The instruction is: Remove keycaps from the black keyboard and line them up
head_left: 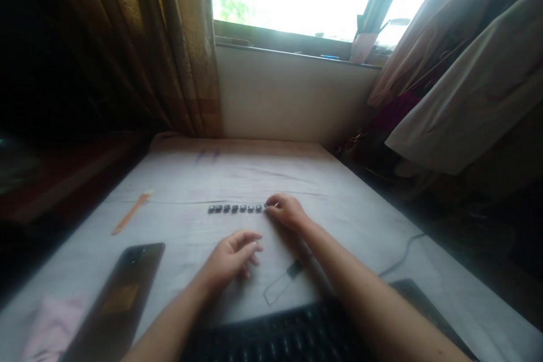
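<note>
Several small dark keycaps [235, 208] stand in a straight row on the white cloth. At the right end of this row, my right hand [288, 210] pinches one keycap [266, 205] between thumb and fingertips; the fingers partly hide it. My left hand [233, 255] hovers nearer to me, below the row, its fingers loosely curved and apart with nothing seen in them. Under my forearms lies a black keyboard [280, 331], cut off by the bottom edge. A thin wire loop with a dark handle [294, 268] rests between the keyboard and my right forearm.
At the left lie a phone [146, 271], face down, an orange-brown strip [130, 215] and a pink cloth [55, 325]. A dark flat object [418, 300] and a cable [401, 260] are at the right. Curtains [186, 56] and hanging clothes [470, 90] flank the window.
</note>
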Tool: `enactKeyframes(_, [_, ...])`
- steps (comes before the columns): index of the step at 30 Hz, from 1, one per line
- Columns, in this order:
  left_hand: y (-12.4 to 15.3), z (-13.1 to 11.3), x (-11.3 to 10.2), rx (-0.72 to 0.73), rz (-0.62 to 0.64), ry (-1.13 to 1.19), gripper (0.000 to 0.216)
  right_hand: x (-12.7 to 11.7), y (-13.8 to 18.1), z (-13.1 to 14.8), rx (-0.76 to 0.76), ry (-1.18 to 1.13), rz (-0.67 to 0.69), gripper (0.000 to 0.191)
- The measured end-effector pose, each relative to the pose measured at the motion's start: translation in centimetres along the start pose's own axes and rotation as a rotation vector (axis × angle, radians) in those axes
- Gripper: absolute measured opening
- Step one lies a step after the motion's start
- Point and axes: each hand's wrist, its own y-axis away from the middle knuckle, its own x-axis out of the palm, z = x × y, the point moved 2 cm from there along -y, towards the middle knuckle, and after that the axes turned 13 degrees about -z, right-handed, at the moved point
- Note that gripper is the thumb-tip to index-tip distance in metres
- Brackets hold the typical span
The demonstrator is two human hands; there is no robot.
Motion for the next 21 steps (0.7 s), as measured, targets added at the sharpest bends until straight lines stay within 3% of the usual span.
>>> enactKeyframes(21, [0.10,-0.18,-0.02,0.004,0.036,0.011,0.037,0.34,0.09,-0.24,-0.044,0.097,0.022,0.016])
